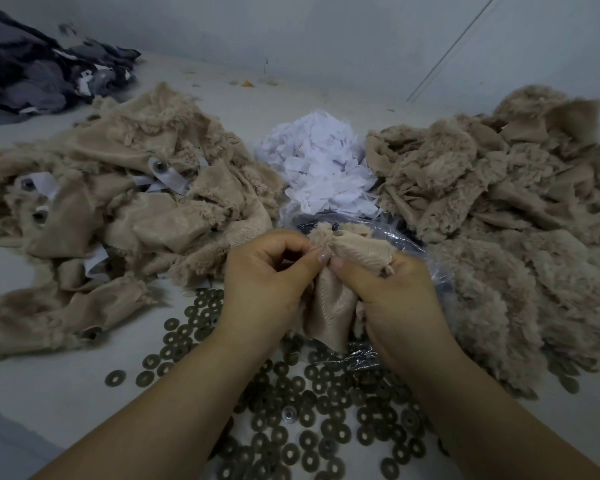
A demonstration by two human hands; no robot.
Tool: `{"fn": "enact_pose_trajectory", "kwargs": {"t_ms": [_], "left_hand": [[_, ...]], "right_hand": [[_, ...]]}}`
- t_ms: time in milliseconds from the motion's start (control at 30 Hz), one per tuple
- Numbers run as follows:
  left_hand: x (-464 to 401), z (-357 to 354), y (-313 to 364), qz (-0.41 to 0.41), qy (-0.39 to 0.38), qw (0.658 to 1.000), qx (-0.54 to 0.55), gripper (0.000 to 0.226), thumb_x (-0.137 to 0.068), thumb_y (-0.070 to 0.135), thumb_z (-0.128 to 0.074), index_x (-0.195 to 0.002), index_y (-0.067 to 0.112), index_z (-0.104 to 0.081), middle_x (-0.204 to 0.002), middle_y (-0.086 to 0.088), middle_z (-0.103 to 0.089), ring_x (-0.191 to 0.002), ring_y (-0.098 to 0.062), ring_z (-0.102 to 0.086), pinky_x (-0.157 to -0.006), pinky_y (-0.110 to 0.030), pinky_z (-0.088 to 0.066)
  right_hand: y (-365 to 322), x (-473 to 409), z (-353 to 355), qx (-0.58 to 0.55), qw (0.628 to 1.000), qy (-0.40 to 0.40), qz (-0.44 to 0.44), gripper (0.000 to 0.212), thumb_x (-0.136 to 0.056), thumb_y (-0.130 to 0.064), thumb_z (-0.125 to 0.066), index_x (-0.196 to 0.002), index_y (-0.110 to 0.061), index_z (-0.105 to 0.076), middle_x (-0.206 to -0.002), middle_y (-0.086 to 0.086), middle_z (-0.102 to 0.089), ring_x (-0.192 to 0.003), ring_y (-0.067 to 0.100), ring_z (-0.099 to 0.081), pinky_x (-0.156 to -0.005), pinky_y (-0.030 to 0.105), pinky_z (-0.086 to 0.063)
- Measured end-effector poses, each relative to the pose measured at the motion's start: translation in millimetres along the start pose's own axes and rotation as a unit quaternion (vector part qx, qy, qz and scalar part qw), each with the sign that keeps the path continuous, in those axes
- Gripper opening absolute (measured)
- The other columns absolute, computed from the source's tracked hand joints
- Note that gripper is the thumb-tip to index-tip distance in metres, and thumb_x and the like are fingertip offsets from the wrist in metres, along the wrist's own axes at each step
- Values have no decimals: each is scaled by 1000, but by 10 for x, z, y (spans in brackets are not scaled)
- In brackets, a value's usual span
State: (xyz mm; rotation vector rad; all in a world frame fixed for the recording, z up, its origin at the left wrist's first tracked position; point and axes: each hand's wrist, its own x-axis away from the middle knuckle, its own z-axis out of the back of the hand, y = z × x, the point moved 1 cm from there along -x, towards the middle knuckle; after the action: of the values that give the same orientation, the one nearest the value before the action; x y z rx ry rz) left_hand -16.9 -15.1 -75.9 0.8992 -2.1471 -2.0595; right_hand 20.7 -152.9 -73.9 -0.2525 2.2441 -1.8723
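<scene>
- Dark ring washers [308,439] lie strewn along the bottom of the frame, under and around your forearms. That puts them where either hand can drop down and pick one up.
- Your left hand [267,275], just left of centre, is curled, with thumb and fingertips pinching the upper edge of the beige plush piece [357,249]. Your right hand [388,292], just right of centre, grasps the same piece with its fingers wrapped round the bunched middle.
- You hold the piece up off the table [66,393] at the centre of the frame, between both hands and in front of the clear plastic bag [409,242]. The two-handed pinch looks meant to pull one small spot taut so something can be worked through it.
- Its smooth backing faces you, pale tan and finely ribbed. Fuzzy pile peeks out along the top edge and beside your right fingers. A small dark speck sits at that top edge; it may be a stud or post, but it is too small to tell.
- Left of centre, a heap of like pieces [125,202] lies mostly backing up, and several of them carry white tags and round fittings, so this is probably your finished side.
- At the right of the frame, a second heap [499,220] lies fur side out, probably waiting its turn.
- White slips [326,168] are piled at upper centre between the two heaps, within easy reach, while dark grey cloth [32,74] sits well apart at the upper left.
</scene>
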Motion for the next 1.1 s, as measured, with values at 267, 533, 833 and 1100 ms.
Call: {"fn": "enact_pose_trajectory", "kwargs": {"t_ms": [267,533,833,1100], "left_hand": [[-16,18,10,-5,-1,1000,-27,16,-77,2,-79,-74,17,-75,-78,-3,-73,-74,-17,-70,-69,-24,-57],[-23,-9,40,-15,-6,998,-62,16,-74,0,-81,-69,14,-74,-75,-4,-71,-70,-16,-68,-65,-23,-54],[1,-17,83,59,-19,998,5,8,-69,17,-82,-73,13,-77,-76,-5,-74,-72,-17,-71,-65,-23,-55],[-11,-18,135,127,-30,991,8,21,-82,5,-73,-64,17,-73,-71,-18,-69,-66,-26,-63,-67,-38,-55]], "right_hand": [[-11,5,-18,161,985,9,54,14,-89,-17,-73,-86,-3,-76,-85,21,-74,-87,42,-71,-79,60,-57],[-76,28,-9,126,988,40,77,13,-87,-4,-72,-90,-16,-77,-87,4,-78,-85,22,-75,-81,46,-61],[-114,22,15,119,990,64,49,89,-81,-19,-82,-150,-45,-31,-148,-29,-37,-136,-3,-36,-106,29,-44],[-177,94,-29,168,973,56,146,57,-83,-9,-78,-123,-44,-58,-121,-49,-48,-123,-24,-39,-112,29,-42]]}}
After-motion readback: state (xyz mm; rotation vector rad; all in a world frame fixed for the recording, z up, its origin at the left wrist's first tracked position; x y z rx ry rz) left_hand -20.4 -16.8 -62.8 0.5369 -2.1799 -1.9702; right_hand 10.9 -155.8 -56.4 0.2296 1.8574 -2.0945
